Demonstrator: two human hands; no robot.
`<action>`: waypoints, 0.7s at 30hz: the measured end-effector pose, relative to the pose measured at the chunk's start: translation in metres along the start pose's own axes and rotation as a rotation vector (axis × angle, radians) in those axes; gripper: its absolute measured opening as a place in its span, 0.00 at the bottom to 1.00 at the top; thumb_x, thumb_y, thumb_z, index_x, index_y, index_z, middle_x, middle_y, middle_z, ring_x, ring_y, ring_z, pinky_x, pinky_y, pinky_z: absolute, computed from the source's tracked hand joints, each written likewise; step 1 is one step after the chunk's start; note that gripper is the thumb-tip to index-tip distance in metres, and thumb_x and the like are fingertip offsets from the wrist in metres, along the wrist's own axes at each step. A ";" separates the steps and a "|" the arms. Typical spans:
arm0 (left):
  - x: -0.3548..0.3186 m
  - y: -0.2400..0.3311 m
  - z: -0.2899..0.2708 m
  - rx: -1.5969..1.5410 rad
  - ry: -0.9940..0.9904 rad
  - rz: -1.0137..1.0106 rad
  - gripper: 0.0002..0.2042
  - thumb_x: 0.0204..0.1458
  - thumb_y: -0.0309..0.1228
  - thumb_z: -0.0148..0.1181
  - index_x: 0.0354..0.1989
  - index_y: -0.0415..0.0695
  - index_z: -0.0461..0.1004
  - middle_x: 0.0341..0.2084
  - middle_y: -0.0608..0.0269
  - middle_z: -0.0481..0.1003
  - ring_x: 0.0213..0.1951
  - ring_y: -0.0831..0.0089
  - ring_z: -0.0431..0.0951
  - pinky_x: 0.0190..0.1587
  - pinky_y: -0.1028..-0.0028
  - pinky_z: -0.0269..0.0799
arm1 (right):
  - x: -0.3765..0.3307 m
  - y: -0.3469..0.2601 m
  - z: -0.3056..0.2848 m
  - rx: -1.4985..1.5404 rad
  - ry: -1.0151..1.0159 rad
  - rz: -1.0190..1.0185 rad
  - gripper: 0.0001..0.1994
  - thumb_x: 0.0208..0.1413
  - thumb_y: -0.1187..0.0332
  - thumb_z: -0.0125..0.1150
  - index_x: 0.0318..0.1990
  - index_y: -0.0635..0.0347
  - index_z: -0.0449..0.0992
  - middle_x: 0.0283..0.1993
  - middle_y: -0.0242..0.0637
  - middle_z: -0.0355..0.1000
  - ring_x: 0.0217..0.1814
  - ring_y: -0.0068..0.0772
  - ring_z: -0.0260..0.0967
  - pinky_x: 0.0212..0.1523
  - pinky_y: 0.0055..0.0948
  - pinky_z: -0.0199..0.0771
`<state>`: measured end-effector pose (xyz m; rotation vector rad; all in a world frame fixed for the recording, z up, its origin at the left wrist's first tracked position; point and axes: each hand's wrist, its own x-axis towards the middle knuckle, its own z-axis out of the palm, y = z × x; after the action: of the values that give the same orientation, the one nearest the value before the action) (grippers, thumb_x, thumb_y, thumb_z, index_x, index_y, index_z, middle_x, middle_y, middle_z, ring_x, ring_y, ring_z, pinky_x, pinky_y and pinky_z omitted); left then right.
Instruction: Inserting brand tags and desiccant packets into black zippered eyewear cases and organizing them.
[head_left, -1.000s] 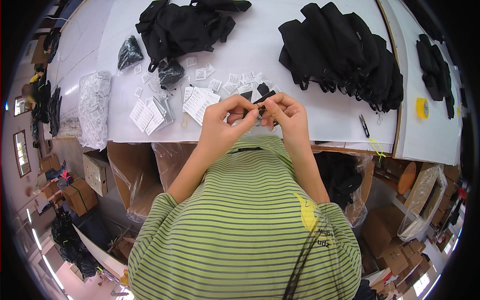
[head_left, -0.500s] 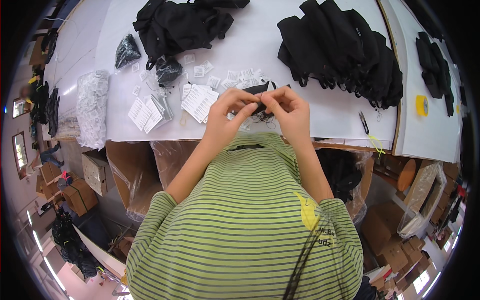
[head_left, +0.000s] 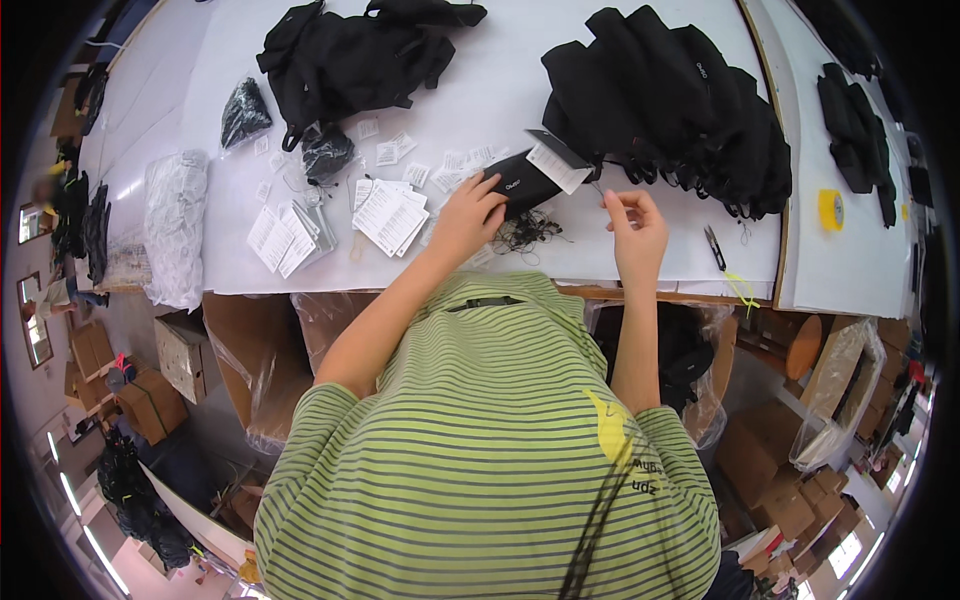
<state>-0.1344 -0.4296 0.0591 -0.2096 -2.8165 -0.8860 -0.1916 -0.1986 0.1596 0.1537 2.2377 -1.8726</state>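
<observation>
My left hand grips the near left end of a flat black fabric pouch, its fingers over the top. Over the pouch's far right end lie a white printed tag and a dark card. My right hand is raised just right of these, thumb and fingertips pinched. A thin dark string seems to run from beside the tag to those fingertips. A tangle of thin black strings lies in front of the pouch.
Black fabric pieces and a row of black pouches cover the table's far side. White tags lie left of my left hand. Thread snips and yellow tape are at right; a clear bag of white items is far left.
My hands have parted: the right moved right, the left stayed near the pouch. The pouch now lies more exposed, with the white tag and dark card showing over its right end.
</observation>
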 end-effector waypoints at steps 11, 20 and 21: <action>0.030 0.053 -0.104 0.099 0.138 0.273 0.10 0.42 0.23 0.58 0.36 0.45 0.74 0.33 0.65 0.74 0.36 0.65 0.74 0.40 0.67 0.68 | -0.008 -0.044 0.038 -0.744 -0.341 -0.547 0.08 0.50 0.65 0.63 0.34 0.59 0.78 0.33 0.38 0.75 0.29 0.37 0.71 0.30 0.32 0.68; -0.005 0.071 -0.122 0.276 0.339 0.197 0.17 0.39 0.34 0.68 0.41 0.50 0.75 0.41 0.73 0.71 0.44 0.71 0.68 0.46 0.70 0.58 | -0.030 -0.082 0.040 -0.621 -0.213 -0.799 0.05 0.50 0.66 0.62 0.31 0.56 0.78 0.24 0.32 0.72 0.24 0.34 0.69 0.23 0.30 0.65; -0.007 0.069 -0.126 0.308 0.326 0.244 0.17 0.38 0.33 0.67 0.39 0.50 0.76 0.39 0.73 0.71 0.44 0.71 0.68 0.46 0.70 0.59 | -0.032 -0.084 0.039 -0.610 -0.176 -0.805 0.05 0.50 0.67 0.62 0.31 0.56 0.78 0.24 0.31 0.72 0.23 0.33 0.69 0.23 0.30 0.65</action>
<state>-0.0983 -0.4466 0.1972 -0.3218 -2.5087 -0.3866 -0.1748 -0.2499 0.2410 -1.0970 2.8306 -1.2484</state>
